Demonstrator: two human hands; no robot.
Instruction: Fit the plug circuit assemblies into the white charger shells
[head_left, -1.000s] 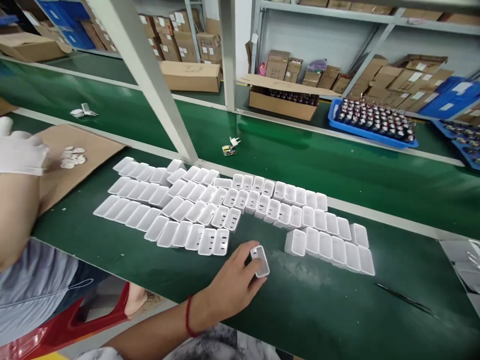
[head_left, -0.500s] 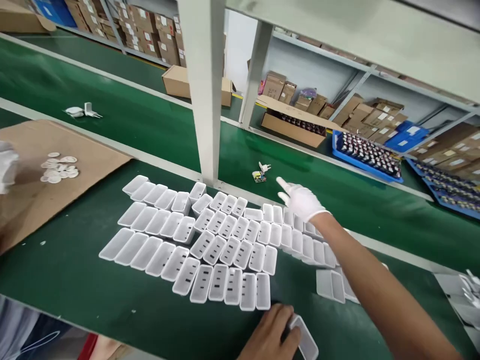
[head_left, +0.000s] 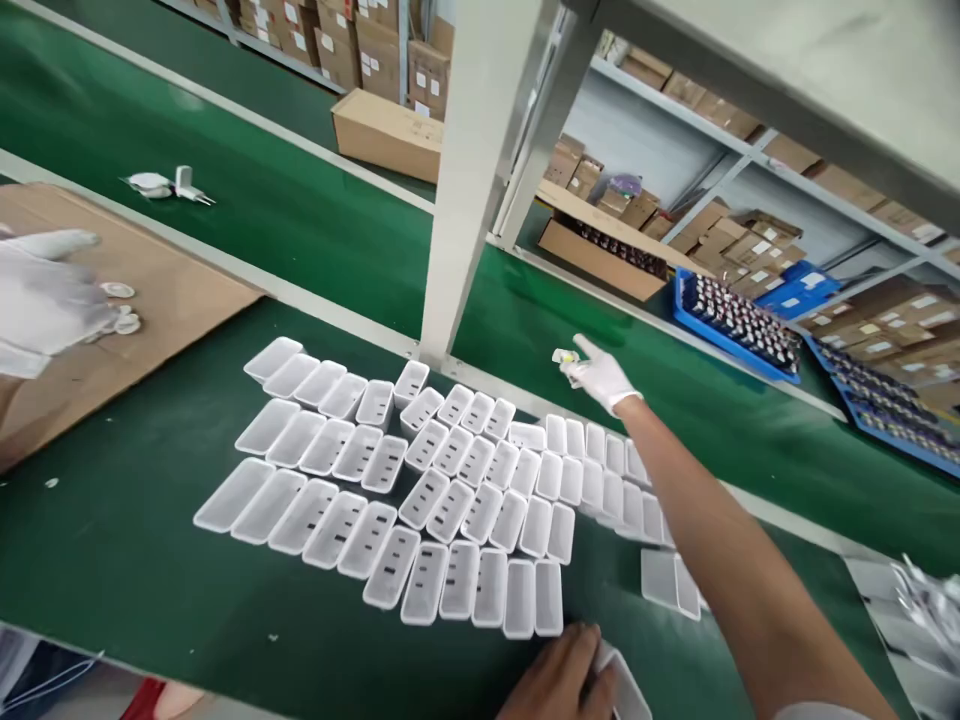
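Observation:
My right hand [head_left: 602, 380], in a white glove, is stretched far out over the green belt. Its finger and thumb pinch a small white plug part with a yellow bit [head_left: 564, 357]. My bare left hand [head_left: 559, 682] lies at the near edge, closed round a white plastic shell [head_left: 628, 688] that the frame partly cuts off. Between my hands, several rows of white open shells [head_left: 420, 480] lie packed side by side on the green mat [head_left: 112, 560]. My right forearm crosses over the rows' right end.
A co-worker's gloved hand [head_left: 45, 300] hovers over a cardboard sheet [head_left: 172, 300] with white discs [head_left: 120, 305] at the left. A white post [head_left: 480, 180] rises behind the shells. Blue trays of parts [head_left: 739, 320] and cardboard boxes [head_left: 386, 135] stand beyond. Two white plugs [head_left: 169, 185] lie far left.
My view tilted down and right. My gloved right hand came in and reached out to the small plug part. My left hand slid toward the near edge with its shell.

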